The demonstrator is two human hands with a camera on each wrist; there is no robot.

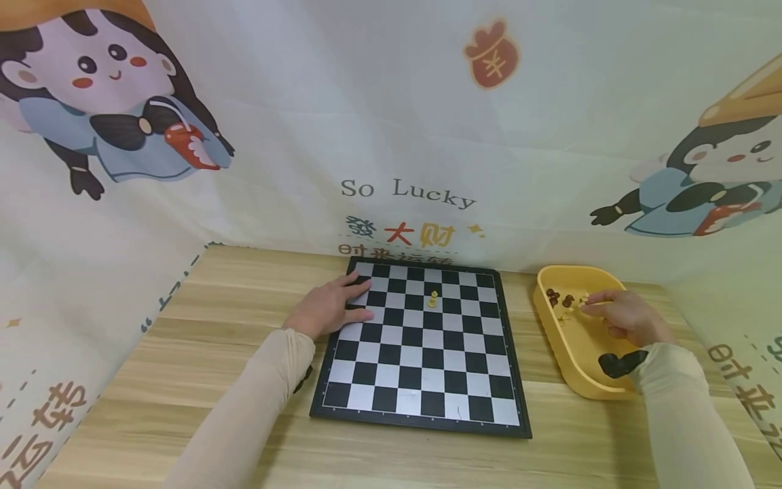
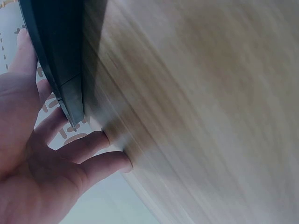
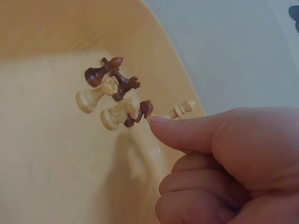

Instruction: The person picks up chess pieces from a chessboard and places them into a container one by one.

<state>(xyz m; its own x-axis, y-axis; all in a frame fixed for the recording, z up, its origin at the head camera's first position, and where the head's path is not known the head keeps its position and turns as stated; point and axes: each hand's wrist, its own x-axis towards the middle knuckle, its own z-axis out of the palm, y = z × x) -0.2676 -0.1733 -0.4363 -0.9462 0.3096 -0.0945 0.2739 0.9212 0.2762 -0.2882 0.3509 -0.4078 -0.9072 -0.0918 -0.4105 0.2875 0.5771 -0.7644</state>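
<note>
My left hand (image 1: 324, 305) lies at the left edge of the black-and-white chessboard (image 1: 421, 429), fingers spread, thumb and fingertips over the board's margin. From below, in the left wrist view, two fingertips (image 2: 122, 161) reach down to the table beside the frame. One cream chess piece (image 1: 432, 299) stands on a square in the board's upper half. Over the yellow tray (image 1: 552, 339) at the right, my right hand (image 1: 629, 316) pinches a cream chess piece (image 3: 183, 109) with a notched, pointed top; the thumb hides its lower part, and the other fingers are curled.
Inside the tray lie several dark brown pieces (image 3: 95, 76) and cream ones, among them a cream knight (image 3: 119, 113), bunched near the far left side. A printed cloth (image 1: 403, 122) hangs behind the wooden table (image 1: 201, 319).
</note>
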